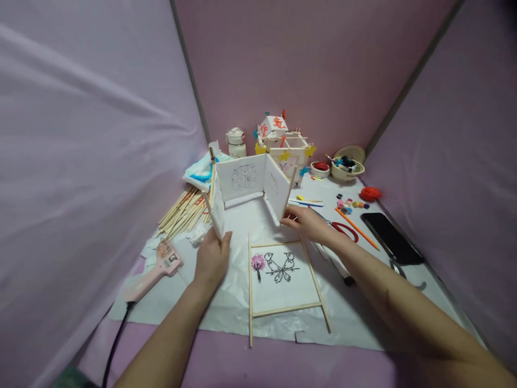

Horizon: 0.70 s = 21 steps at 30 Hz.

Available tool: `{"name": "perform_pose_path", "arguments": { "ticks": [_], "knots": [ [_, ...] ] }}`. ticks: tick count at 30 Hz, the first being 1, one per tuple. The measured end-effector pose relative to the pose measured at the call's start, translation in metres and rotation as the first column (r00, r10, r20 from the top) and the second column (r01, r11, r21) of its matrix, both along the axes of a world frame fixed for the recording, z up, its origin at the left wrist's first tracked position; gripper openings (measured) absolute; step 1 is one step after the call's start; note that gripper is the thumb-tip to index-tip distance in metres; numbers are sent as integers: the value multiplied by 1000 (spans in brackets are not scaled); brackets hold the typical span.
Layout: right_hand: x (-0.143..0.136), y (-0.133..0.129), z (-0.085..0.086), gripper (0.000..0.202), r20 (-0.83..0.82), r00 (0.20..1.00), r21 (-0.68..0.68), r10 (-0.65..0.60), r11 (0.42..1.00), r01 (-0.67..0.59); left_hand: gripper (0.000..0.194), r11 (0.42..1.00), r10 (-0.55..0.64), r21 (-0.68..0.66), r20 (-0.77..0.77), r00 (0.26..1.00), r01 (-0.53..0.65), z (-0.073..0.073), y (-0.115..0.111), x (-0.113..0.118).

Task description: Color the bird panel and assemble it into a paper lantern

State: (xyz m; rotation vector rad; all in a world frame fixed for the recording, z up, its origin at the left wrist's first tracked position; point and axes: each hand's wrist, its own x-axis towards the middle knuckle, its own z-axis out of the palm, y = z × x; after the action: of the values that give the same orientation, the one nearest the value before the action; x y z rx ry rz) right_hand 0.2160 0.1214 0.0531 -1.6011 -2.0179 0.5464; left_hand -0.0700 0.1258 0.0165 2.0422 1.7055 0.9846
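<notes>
A three-sided frame of white panels and thin wooden sticks [243, 179] stands upright, its open side facing me; pencil-like drawings show on its panels. My left hand [212, 256] grips the near edge of its left panel. At the right panel's near edge, my right hand [302, 222] has its fingers closed round the lower end of the stick. Between my forearms a separate flat panel [285, 295] lies on the white sheet, with two birds and a pink flower drawn on it and sticks along its edges.
A pink glue gun [155, 272] and a bundle of sticks [186, 213] lie left. Behind stands a decorated lantern [283, 144] beside a white bottle [236, 142]. Red-handled scissors [344, 231], an orange pencil [357, 228], a phone [391, 238] and red yarn [370, 194] lie right.
</notes>
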Motion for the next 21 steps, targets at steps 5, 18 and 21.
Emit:
{"name": "perform_pose_path", "arguments": {
  "ticks": [5,18,21],
  "knots": [
    [28,12,-1,24,31,993,-6,-110,994,110,43,999,-29,19,54,998,28,-3,6,-2],
    [48,48,-15,22,453,848,32,-273,956,291,80,834,-55,552,138,989,-30,-6,-18,-5],
    [41,56,-22,25,490,831,41,-264,959,281,72,784,-165,621,180,970,18,-6,-26,0]
  ]
}}
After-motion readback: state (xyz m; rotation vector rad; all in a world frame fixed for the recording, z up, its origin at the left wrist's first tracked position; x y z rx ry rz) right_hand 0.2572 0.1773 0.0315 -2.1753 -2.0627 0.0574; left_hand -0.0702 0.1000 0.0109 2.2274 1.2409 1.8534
